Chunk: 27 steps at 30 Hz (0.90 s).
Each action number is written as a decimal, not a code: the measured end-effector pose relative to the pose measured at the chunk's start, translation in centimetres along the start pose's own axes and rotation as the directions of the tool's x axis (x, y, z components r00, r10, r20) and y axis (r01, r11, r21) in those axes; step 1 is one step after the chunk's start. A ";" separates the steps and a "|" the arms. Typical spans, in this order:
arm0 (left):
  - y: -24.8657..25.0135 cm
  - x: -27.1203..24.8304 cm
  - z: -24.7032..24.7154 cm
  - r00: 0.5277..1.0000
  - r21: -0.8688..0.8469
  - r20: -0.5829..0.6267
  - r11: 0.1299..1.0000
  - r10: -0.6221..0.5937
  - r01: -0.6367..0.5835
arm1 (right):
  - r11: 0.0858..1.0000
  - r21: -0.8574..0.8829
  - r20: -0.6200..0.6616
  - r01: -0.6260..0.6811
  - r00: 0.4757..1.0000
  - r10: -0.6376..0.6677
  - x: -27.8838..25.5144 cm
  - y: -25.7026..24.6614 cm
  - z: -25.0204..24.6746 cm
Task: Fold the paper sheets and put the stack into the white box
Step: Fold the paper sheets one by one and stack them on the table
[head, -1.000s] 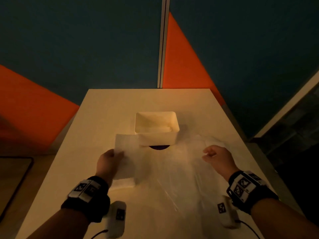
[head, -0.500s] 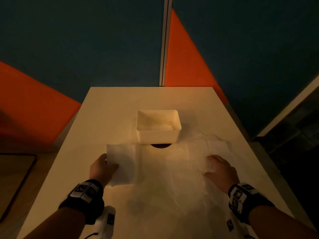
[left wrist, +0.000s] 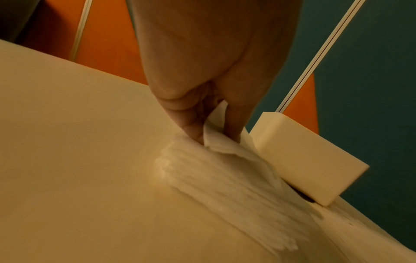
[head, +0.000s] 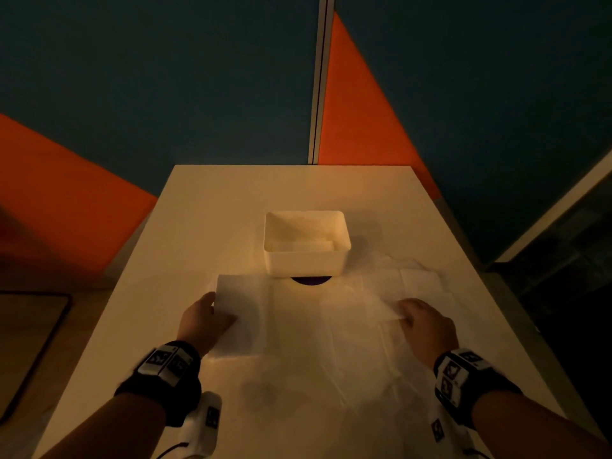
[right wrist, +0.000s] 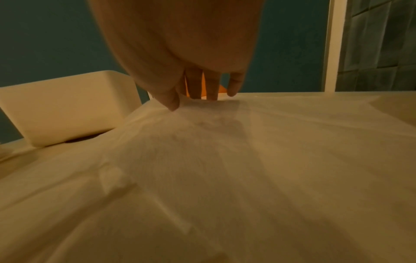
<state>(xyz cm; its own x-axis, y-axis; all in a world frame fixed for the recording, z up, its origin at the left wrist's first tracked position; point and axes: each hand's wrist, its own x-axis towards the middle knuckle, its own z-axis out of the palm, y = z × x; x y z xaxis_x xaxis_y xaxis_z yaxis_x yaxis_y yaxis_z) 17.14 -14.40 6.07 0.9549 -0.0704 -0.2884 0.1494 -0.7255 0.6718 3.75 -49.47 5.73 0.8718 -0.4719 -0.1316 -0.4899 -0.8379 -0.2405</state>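
Observation:
A thin white paper sheet (head: 318,329) lies spread across the table in front of the white box (head: 306,260). Its left part is doubled over into a brighter panel (head: 243,299). My left hand (head: 207,318) pinches that panel's left edge between thumb and finger, seen close in the left wrist view (left wrist: 211,140), with the box (left wrist: 310,160) just beyond. My right hand (head: 422,321) rests on the sheet's right side, fingers (right wrist: 201,92) straight and touching the paper (right wrist: 225,160). The box (right wrist: 67,106) stands to its left and holds some pale paper inside.
A dark round patch (head: 309,280) shows under the box's near side. The pale table (head: 231,200) ends at a blue and orange wall behind. A dark-rimmed mat (head: 33,342) lies off the table's left edge. The right table edge runs close to my right wrist.
My right hand came down from a raised pinch and now lies on the sheet. My left hand drew the doubled panel outward to the left and laid it flatter.

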 end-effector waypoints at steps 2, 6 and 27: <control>0.2 0.2 0.0 1.000 0.033 -0.002 0.999 0.007 -0.007 | 1.000 0.010 -0.022 -0.010 1.000 0.010 0.0 -0.2 -0.3; 0.4 0.6 0.2 1.000 0.076 -0.009 0.997 0.023 -0.022 | 1.000 0.014 -0.077 -0.020 0.997 0.021 0.1 -0.7 -1.0; 6.7 -2.0 1.5 0.972 -0.255 0.004 0.940 0.236 -0.227 | 0.308 0.951 -0.033 0.000 0.994 0.100 -0.4 -8.2 -9.7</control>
<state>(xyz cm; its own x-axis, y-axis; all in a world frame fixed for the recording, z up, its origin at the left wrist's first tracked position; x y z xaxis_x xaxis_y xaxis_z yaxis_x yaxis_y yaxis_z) 15.81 -20.14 10.17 0.9622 -0.2421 -0.1243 -0.0112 -0.4915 0.8708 7.37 -45.03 17.05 0.8179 -0.5619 -0.1236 -0.1477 0.0026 -0.9890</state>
